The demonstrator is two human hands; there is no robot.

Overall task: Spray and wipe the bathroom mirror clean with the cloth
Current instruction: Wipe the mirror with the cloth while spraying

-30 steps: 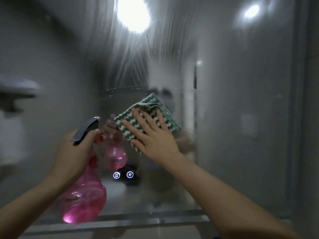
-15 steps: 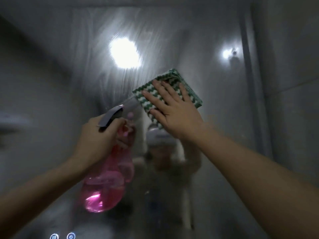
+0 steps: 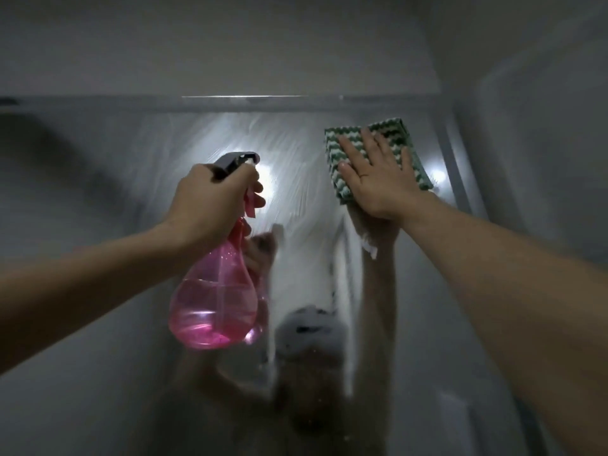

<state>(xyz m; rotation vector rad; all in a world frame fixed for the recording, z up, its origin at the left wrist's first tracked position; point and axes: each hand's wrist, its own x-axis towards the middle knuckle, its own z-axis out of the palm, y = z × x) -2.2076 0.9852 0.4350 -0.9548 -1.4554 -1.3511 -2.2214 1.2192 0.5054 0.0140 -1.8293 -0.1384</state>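
Two hands up at the smeared mirror point(image 3: 131, 199): right hand point(image 3: 378, 179) flat, fingers spread, pressing the green-and-white cloth point(image 3: 404, 139) against the glass near the top right corner; left hand point(image 3: 210, 202) wrapped around the pink spray bottle point(image 3: 214, 307), held upright just off the glass.

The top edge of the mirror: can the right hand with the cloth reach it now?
Probably yes. The right hand presses the cloth flat just below the top edge, and nothing lies between them.
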